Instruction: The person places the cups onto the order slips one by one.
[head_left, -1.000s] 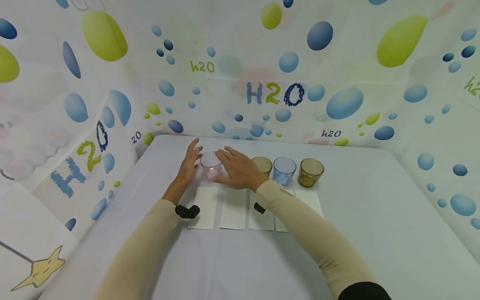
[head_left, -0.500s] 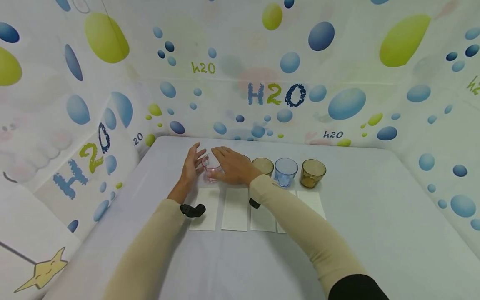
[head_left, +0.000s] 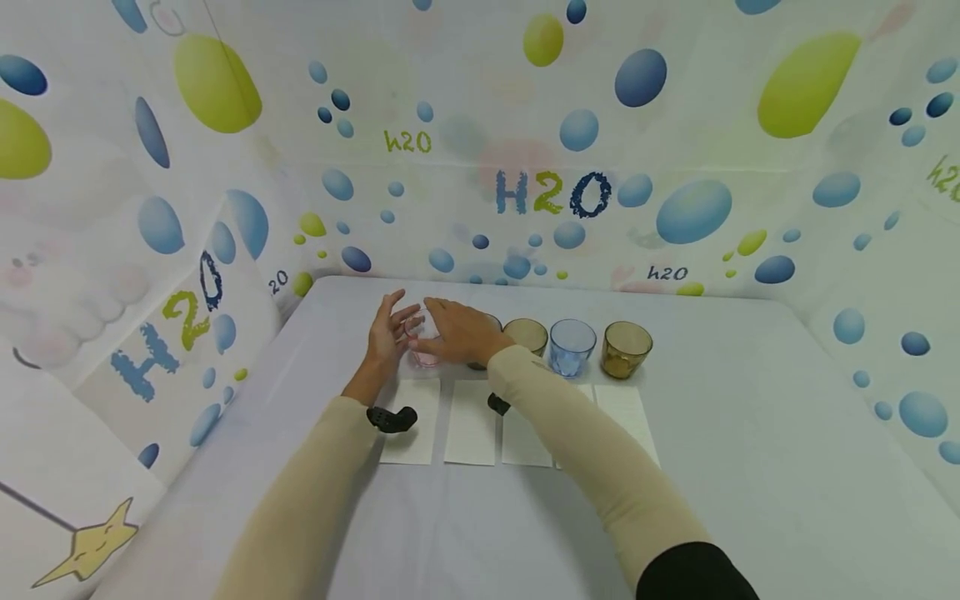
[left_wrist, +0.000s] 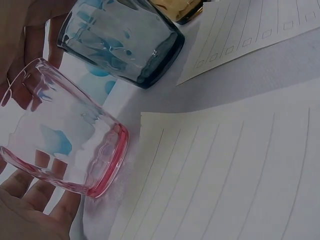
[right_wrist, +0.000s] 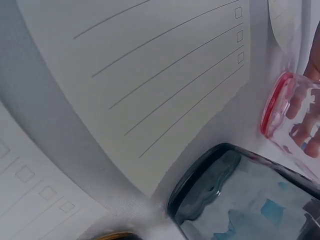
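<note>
A clear pink-based glass (head_left: 426, 360) stands at the left end of a row, between the two hands. My left hand (head_left: 386, 340) is at its left side, palm inward, with relaxed fingers close along the wall. From the right, my right hand (head_left: 467, 335) reaches over, its fingers extended across the glass's rim and covering much of it in the head view. In the left wrist view the pink glass (left_wrist: 70, 135) has fingers on both sides. A dark blue-grey glass (right_wrist: 245, 200) is beside it, mostly hidden under the right hand in the head view.
Further right in the row stand an amber glass (head_left: 527, 335), a blue glass (head_left: 572, 348) and another amber glass (head_left: 626, 350). Several white lined paper slips (head_left: 469, 423) lie in front of the glasses on the white tablecloth (head_left: 750, 467). A patterned backdrop (head_left: 450, 83) surrounds the table.
The left hand's fingers have come in closer to the pink glass. My right hand and forearm have shifted slightly left over it. The glasses and slips stay in place.
</note>
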